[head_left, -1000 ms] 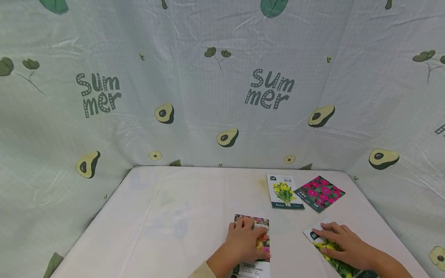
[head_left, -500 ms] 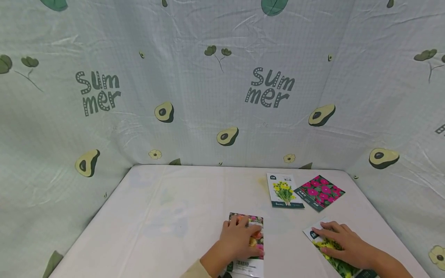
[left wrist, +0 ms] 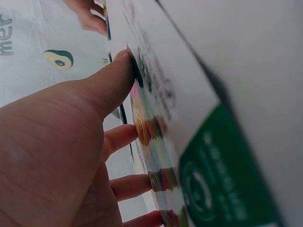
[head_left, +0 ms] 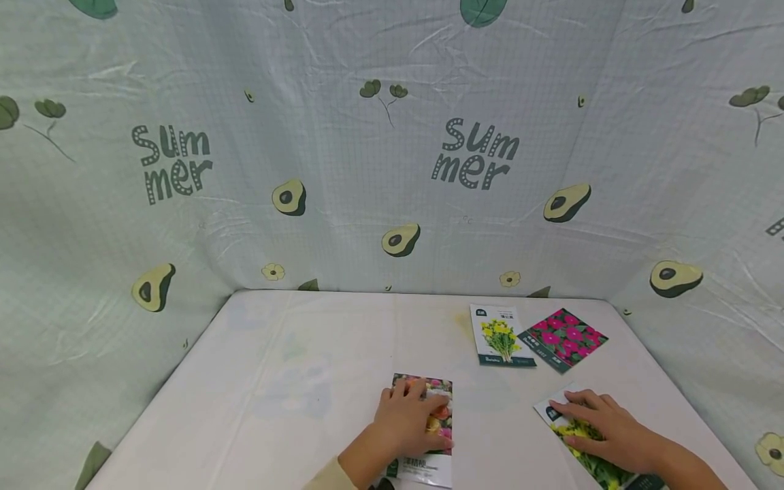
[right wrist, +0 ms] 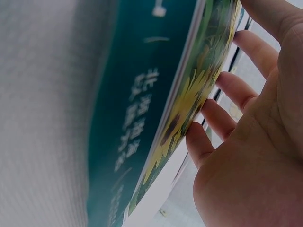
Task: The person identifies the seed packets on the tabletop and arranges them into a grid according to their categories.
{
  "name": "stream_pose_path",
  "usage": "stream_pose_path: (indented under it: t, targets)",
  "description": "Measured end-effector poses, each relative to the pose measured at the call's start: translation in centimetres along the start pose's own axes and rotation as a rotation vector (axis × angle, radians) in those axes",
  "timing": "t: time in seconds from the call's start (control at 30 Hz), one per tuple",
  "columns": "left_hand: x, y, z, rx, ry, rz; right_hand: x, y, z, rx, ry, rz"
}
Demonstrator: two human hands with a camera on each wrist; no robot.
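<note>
On the white table, my left hand (head_left: pixel 401 425) rests its spread fingertips on a flower seed packet (head_left: pixel 429 468) with orange and pink blooms and a white lower band. The left wrist view shows thumb and fingers touching the packet's face (left wrist: pixel 165 142) from above. Further right, my right hand (head_left: pixel 612 435) lies over a second seed packet (head_left: pixel 599 468) with yellow flowers, set at a slant. In the right wrist view its fingertips touch the printed yellow flower (right wrist: pixel 175 123), beside a dark green band (right wrist: pixel 137 94). The palms cover part of each packet.
Toward the back right lie a white packet (head_left: pixel 502 337) with a yellow bouquet and a packet of magenta flowers (head_left: pixel 566 340), their corners meeting. A pale curtain (head_left: pixel 343 150) printed with avocados stands behind and beside the table (head_left: pixel 294 388).
My left hand has slid the orange-and-pink packet leftward across the table. The right hand and the other packets have stayed in place.
</note>
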State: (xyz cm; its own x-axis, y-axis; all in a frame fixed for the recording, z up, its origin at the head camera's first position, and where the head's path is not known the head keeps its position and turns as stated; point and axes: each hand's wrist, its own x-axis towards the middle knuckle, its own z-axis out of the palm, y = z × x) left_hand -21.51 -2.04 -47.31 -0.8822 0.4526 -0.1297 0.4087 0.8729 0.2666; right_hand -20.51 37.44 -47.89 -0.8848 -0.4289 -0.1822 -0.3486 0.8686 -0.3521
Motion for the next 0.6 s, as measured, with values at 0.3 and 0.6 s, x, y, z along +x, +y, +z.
stream_pose_path:
  t: [0.3, 0.6]
  targets:
    - [-0.3, -1.2, 0.1, 0.011, 0.004, 0.003, 0.0, 0.2, 0.1, 0.000, 0.006, -0.007]
    - [-0.7, -1.9, -0.1, 0.034, 0.010, 0.010, 0.0, 0.2, 0.1, 0.010, 0.008, -0.007]
